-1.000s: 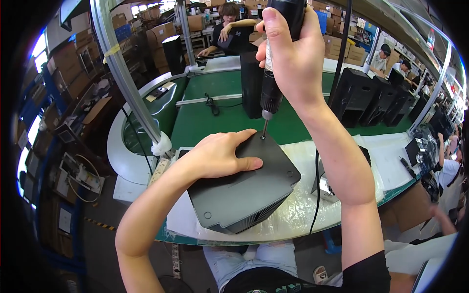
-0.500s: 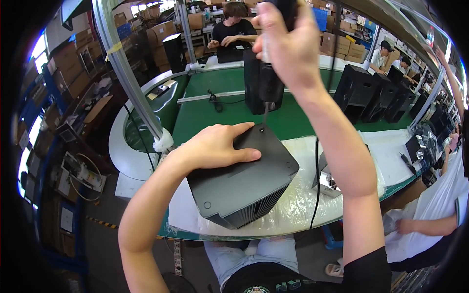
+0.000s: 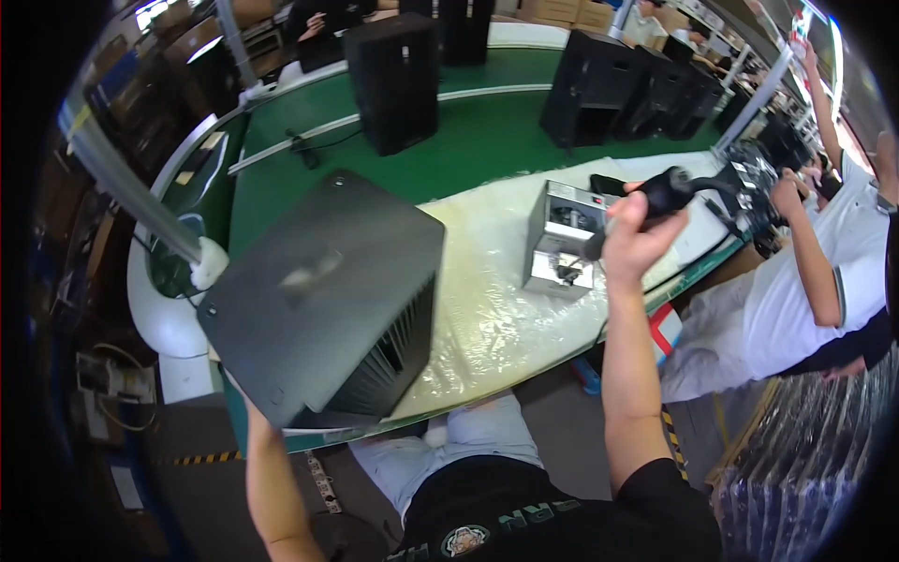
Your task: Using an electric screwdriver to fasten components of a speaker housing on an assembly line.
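A large dark speaker cabinet (image 3: 328, 272) stands up close at the left of the bench, its flat panel facing up and its ribbed side toward the right. My left forearm (image 3: 272, 478) reaches up to its near left edge. My left hand is hidden behind the cabinet. My right hand (image 3: 641, 248) is wrapped round a black electric screwdriver (image 3: 667, 192), held tilted over the right part of the bench. Beside this hand sits a silver screw feeder (image 3: 562, 239), with the screwdriver's lower end close to it.
Clear plastic film (image 3: 487, 318) covers the near bench. Beyond it, black speakers (image 3: 393, 84) stand on the green conveyor (image 3: 487, 131), with more speakers (image 3: 599, 89) at the right. A metal post (image 3: 140, 178) rises at left. A co-worker in white (image 3: 749, 309) stands at the right.
My right hand has moved the screwdriver from the cabinet's far corner down and right to the screw feeder. My left hand has left the top panel. The cabinet appears nearer and turned; the view has shifted.
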Available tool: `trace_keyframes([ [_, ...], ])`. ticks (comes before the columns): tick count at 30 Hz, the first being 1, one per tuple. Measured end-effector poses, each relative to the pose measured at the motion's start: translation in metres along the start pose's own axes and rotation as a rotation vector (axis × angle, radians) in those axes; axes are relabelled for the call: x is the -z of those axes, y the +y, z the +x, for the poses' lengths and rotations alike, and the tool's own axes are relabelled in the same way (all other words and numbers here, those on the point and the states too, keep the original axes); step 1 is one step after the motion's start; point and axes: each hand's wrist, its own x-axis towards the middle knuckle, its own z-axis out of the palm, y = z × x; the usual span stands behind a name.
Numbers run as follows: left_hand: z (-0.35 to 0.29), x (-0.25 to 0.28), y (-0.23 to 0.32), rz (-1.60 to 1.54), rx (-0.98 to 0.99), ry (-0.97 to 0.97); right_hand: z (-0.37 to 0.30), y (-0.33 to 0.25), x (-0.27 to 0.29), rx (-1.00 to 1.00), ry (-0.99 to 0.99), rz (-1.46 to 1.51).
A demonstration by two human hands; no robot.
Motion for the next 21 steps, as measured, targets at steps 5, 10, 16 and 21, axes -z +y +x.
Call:
trace_keyframes([
  [5, 0.009, -0.025, 0.013, 0.356, -0.068, 0.061, -0.025, 0.039, 0.024, 0.001, -0.05, -0.014],
  [10, 0.047, -0.069, 0.003, 1.12, -0.329, -0.346, -0.032, 0.034, 0.019, -0.148, -0.139, -0.048],
  [16, 0.07, -0.1, -0.069, 0.959, -0.134, -0.359, -0.001, -0.049, -0.011, -0.217, -0.12, 0.183],
  [21, 0.051, -0.063, -0.065, 0.946, -0.102, -0.539, 0.013, -0.112, -0.082, -0.124, -0.138, 0.422],
])
